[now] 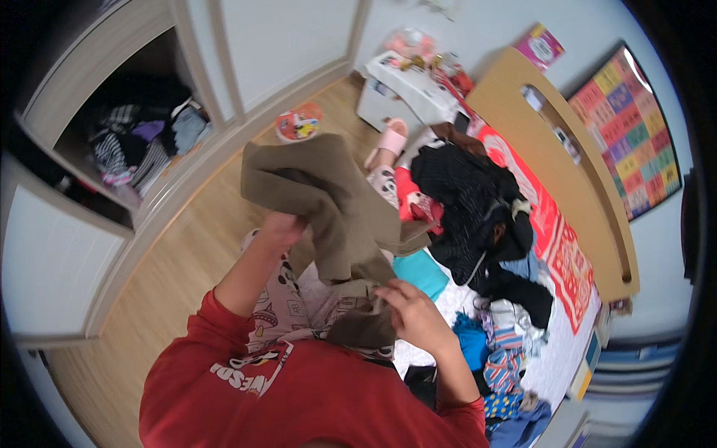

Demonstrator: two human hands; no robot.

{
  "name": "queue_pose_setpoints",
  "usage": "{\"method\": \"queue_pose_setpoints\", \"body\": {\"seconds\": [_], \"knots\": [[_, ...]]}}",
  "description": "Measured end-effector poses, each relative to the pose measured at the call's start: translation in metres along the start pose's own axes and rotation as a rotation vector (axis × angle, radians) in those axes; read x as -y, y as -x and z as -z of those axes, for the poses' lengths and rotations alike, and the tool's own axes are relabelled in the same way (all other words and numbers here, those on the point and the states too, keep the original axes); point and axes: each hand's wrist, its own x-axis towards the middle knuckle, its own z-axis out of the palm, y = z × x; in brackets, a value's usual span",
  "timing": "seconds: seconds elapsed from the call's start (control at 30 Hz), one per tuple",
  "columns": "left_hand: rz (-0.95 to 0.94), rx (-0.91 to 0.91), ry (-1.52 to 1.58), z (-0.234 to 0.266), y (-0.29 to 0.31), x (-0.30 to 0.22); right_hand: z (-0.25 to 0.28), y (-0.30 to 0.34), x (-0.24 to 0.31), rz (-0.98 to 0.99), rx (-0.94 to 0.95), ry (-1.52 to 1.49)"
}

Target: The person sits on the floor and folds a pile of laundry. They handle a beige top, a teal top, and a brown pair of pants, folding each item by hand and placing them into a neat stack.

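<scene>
While an open wardrobe compartment [112,142] at the far left shows a heap of striped, dark and purple folded clothes [142,138], the person in a red sweatshirt [314,403] stands over the wooden floor [172,261] with an olive-brown garment [328,201] held up in front of the body. The left hand [282,226] is closed in a fist around the garment's upper part, bunching the cloth, so that the fabric rises above it and drapes down to the right. Lower down, the right hand [409,315] has its fingers pressed together on the garment's lower hem, pinching it near the waist. The garment hangs between the two hands, over the person's patterned pink trousers [284,310].

Beyond the garment, on the floor by the wardrobe, lies a small round orange tin [299,123], and a foot in a pink slipper [391,140] shows just to its right. Further right stands a white storage box [407,89] topped with pink and red things. To the right of the hands a bed [556,358] is covered with loose clothes: a black garment [470,201], a teal piece [422,272], blue and striped items [500,366], and a red printed cloth [553,231]. A curved wooden headboard [567,172] edges the bed, and a colourful patchwork picture [635,134] hangs on the wall at far right.
</scene>
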Motion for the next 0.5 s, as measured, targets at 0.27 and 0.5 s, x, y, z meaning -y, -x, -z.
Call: {"method": "queue_pose_setpoints", "body": {"seconds": [0.27, 0.5], "knots": [[-0.224, 0.647, -0.585, -0.002, 0.040, -0.014, 0.042, -0.096, 0.040, 0.094, -0.375, -0.253], [-0.196, 0.471, -0.794, 0.002, 0.056, -0.018, 0.029, -0.108, 0.015, -0.019, 0.007, -0.584]]}}
